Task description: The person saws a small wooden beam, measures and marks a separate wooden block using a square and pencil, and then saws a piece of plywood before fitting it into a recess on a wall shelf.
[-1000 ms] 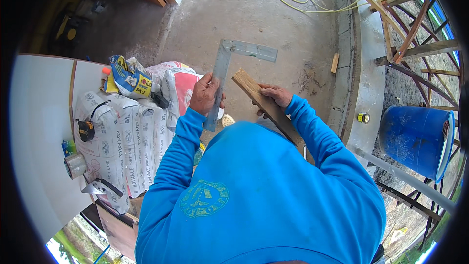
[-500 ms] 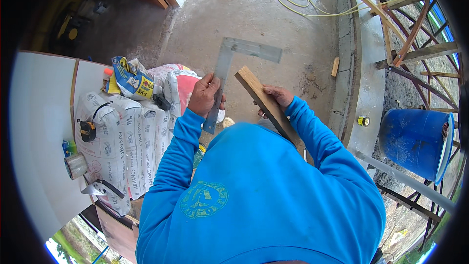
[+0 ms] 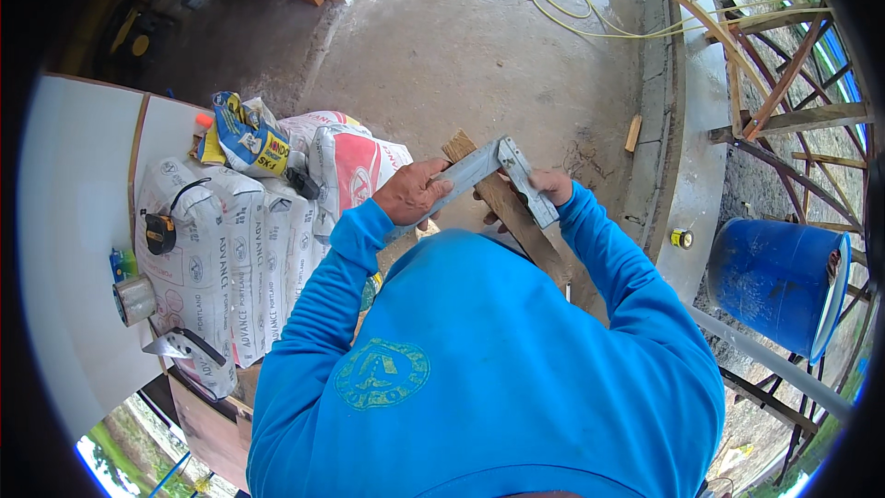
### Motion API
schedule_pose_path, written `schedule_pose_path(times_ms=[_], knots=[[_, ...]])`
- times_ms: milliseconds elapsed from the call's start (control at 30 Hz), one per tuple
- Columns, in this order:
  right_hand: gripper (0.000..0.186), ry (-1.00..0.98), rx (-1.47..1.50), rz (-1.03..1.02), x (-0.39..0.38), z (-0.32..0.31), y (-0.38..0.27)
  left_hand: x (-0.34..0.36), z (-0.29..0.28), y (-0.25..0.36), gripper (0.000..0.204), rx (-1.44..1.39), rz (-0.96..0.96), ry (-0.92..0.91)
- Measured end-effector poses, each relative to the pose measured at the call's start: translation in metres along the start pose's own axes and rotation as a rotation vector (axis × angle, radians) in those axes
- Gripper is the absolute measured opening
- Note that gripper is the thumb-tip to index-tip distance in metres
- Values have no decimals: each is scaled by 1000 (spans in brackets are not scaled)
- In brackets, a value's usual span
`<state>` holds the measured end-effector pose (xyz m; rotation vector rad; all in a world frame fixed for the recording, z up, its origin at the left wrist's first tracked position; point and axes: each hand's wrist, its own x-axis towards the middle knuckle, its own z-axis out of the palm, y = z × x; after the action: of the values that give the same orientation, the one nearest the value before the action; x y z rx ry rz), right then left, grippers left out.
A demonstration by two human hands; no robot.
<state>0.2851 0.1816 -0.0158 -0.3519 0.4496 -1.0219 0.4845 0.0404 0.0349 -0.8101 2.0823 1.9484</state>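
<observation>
A: What containers are there?
B: A blue barrel point(image 3: 774, 277) just past three o'clock; I can't make out its contents. Cement sacks point(image 3: 249, 267) are piled near nine, what's inside hidden, with a blue-and-yellow bag point(image 3: 251, 140) on the heap toward ten.
A: And the room?
B: Grey concrete floor point(image 3: 461, 46) reaching up to twelve, a low block edge point(image 3: 651, 129) at two, a white panel point(image 3: 83, 249) at nine.
A: How do the hands stand?
B: The left hand point(image 3: 415, 192) has its grip clamped on a metal carpenter's square point(image 3: 470, 171), around twelve. The right hand point(image 3: 553, 186) has its grip closed around a wooden plank point(image 3: 505, 198) near the middle, slanting from eleven toward five.
A: Anything in the way?
B: The square crosses over the plank, hiding part of it; whether they touch, I can't tell. Also, a black tape measure point(image 3: 159, 233) lies on the sacks at nine, a yellow hose point(image 3: 590, 23) loops at one, and a wood offcut point(image 3: 633, 134) and timber framing point(image 3: 784, 74) sit toward two.
</observation>
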Motion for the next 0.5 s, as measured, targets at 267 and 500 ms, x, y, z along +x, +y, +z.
schedule_pose_path(times_ms=[267, 500], knots=[[61, 166, -208, 77, 1, 0, 0, -3, 6, -9, 36, -11, -17, 47], [59, 85, -34, -30, 0, 0, 4, -5, 12, -21, 35, 14, 62, 67]])
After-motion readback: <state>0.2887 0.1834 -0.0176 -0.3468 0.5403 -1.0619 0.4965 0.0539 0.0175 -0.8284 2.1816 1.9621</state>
